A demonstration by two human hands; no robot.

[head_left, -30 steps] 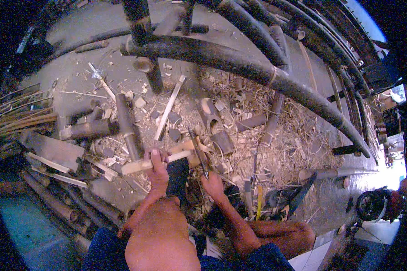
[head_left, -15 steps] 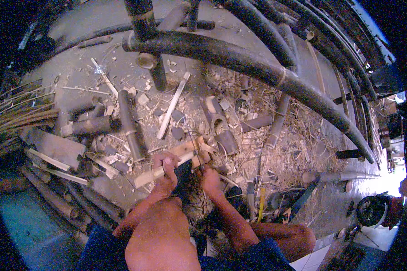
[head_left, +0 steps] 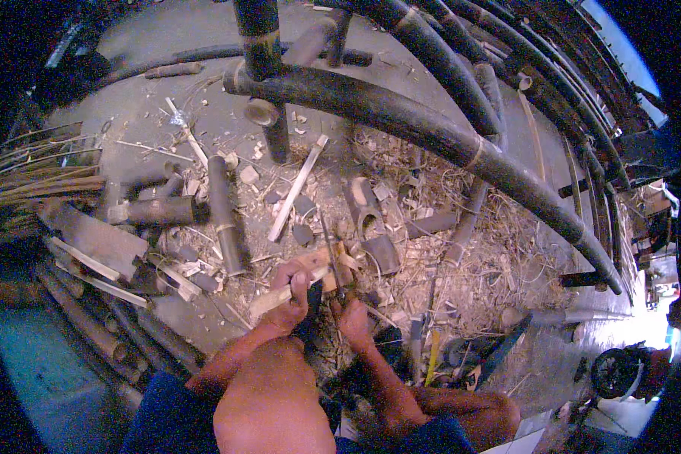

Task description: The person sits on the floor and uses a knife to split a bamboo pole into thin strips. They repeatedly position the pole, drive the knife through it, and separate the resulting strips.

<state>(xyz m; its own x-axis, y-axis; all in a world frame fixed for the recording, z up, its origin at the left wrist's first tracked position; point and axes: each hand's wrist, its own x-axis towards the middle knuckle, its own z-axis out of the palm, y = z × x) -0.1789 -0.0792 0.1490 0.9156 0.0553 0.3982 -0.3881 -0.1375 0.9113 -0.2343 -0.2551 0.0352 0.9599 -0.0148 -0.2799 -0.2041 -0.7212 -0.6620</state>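
Observation:
My left hand [head_left: 291,299] is closed round a pale split bamboo strip [head_left: 265,303], thumb on top. The strip's far end lies against a tan wooden block [head_left: 345,281] between my hands. My right hand [head_left: 353,316] is closed at the lower end of a tool with a long, thin dark blade [head_left: 330,244]. This blade points away from me and crosses the strip's far end. Whether it is a knife or a saw is hard to make out, and my fingers hide its handle.
Shavings and offcuts cover the floor, with short bamboo tubes [head_left: 228,216] among them. A dark bamboo frame [head_left: 401,113] arches across the far side. Bamboo poles [head_left: 83,314] lie at left. Several tools, one with a yellow part [head_left: 433,357], lie right of my right arm.
The view has shifted slightly. My left hand and the strip have moved a little to the right, toward the blade. The blade now stands out more clearly above my right hand.

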